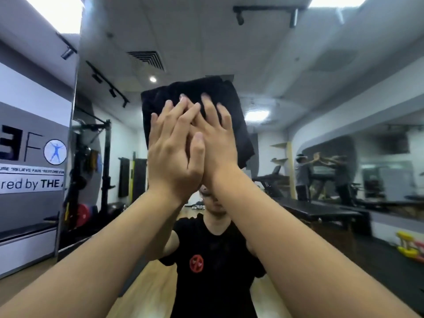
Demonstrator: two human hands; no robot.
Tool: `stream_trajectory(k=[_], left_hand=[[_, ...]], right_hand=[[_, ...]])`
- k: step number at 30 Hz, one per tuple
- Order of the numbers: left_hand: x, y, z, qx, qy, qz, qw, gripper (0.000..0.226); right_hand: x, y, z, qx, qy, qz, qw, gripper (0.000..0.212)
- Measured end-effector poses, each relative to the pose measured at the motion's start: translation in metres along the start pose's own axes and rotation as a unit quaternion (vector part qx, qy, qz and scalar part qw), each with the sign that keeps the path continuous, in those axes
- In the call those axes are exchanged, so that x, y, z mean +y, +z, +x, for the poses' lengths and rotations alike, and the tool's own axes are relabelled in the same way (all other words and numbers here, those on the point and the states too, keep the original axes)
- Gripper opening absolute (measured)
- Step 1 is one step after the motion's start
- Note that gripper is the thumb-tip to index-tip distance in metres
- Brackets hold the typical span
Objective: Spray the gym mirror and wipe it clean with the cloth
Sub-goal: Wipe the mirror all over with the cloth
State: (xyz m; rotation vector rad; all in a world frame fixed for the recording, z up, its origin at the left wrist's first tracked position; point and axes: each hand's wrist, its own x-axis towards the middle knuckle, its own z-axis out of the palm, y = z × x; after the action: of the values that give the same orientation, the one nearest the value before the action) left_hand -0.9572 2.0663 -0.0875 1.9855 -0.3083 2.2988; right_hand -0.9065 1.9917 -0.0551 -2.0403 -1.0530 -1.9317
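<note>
Straight fingers (206, 106) flat on cloth (231, 97)

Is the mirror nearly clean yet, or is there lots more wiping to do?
Wiping is in hand: the left hand and right hand, overlapped with fingers straight, press the black cloth flat on the mirror, high up. No spray bottle is in view, so spraying looks done, though I can't be sure. The picture is too blurry to show streaks, so how much is left is unclear.
</note>
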Motion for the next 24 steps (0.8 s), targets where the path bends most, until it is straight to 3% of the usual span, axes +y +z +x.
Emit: stream_trajectory(k=[6, 11, 14, 18, 22, 24], left_hand=[[0.091, 0.092, 0.028, -0.065, 0.08, -0.012, 0.995, 0.059], [0.157, 0.15, 0.01, -0.142, 0.171, 0.009, 0.975, 0.059], [0.191, 0.173, -0.017, -0.183, 0.218, -0.006, 0.959, 0.058], [0.21, 0.19, -0.054, -0.208, 0.244, -0.025, 0.947, 0.052], [0.198, 0.203, -0.093, -0.202, 0.312, 0.069, 0.926, 0.058], [0.204, 0.207, -0.118, -0.219, 0.341, 0.066, 0.912, 0.058]], right_hand=[[0.128, 0.0, -0.038, 0.067, 0.123, 0.018, 0.99, 0.06], [0.201, -0.002, -0.104, 0.097, 0.231, 0.084, 0.965, 0.068], [0.224, 0.0, -0.154, 0.122, 0.292, 0.094, 0.944, 0.064], [0.235, 0.005, -0.215, 0.074, 0.369, 0.06, 0.924, 0.064], [0.244, 0.013, -0.273, 0.14, 0.449, 0.083, 0.878, 0.058], [0.246, 0.02, -0.305, 0.158, 0.481, 0.092, 0.857, 0.057]])
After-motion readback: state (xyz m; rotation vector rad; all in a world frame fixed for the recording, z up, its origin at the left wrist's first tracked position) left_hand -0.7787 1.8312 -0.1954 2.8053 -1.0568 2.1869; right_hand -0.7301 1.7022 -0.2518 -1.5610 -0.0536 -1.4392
